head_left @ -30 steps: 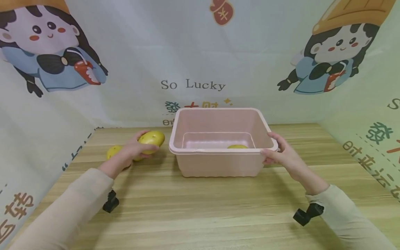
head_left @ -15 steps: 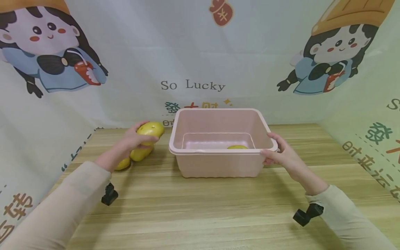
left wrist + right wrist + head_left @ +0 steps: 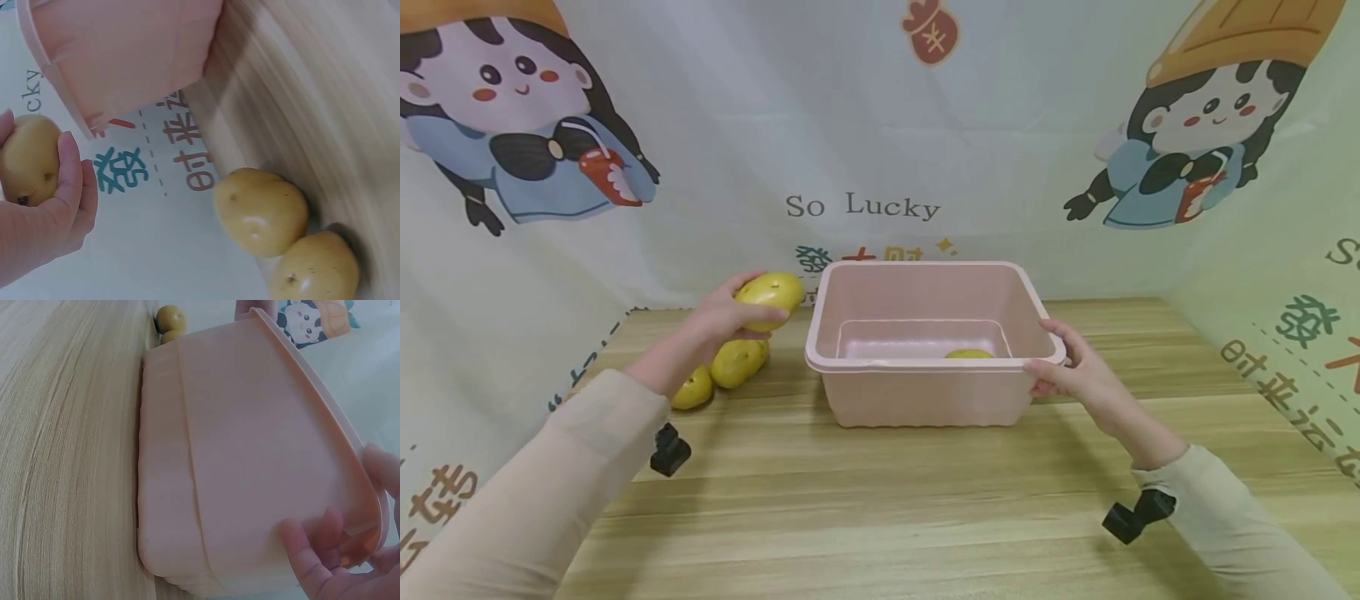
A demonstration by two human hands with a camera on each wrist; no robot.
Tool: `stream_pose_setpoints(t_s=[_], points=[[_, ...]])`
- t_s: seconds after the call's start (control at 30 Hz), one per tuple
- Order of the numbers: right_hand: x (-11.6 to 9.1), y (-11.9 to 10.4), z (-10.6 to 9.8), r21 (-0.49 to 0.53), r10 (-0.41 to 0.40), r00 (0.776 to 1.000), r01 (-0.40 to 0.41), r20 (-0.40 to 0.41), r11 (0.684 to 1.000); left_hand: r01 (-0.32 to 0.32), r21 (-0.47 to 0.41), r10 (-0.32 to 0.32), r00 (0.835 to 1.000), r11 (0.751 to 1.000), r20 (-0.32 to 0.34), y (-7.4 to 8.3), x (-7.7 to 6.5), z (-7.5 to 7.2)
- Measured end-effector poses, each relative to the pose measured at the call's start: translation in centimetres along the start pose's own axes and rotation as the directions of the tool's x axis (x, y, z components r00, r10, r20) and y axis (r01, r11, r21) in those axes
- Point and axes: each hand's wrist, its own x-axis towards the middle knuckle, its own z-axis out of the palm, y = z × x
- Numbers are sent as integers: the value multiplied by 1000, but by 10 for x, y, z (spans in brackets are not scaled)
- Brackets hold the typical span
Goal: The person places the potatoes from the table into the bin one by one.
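My left hand (image 3: 730,318) grips a yellow potato (image 3: 772,293), raised off the table just left of the pink plastic bin (image 3: 925,393). The left wrist view shows the fingers curled around that potato (image 3: 32,159). Below the hand, two more potatoes lie side by side on the table, a larger one (image 3: 740,363) and one partly covered by the wrist (image 3: 692,389). At the bin's right end my right hand (image 3: 1078,367) holds the rim, thumb and fingers on either side of it. Inside the bin part of another potato (image 3: 970,354) shows above the front rim.
The bin stands upright on a wooden table (image 3: 880,508). Behind it hangs a printed cloth backdrop (image 3: 865,133), which also closes off both sides. A small black camera mount sits on each wrist, the left one (image 3: 670,450) and the right one (image 3: 1138,517).
My left hand has lifted its potato up from beside the others, then slightly toward the bin. The two potatoes beneath have come more into sight. My right hand stays on the rim.
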Motion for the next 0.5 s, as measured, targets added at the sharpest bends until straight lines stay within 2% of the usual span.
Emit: stream_pose_setpoints(t_s=[0.5], points=[[0, 1, -1, -6, 2, 1000, -2, 0, 1000, -30, 61, 27, 999, 998, 46, 35, 4, 15]])
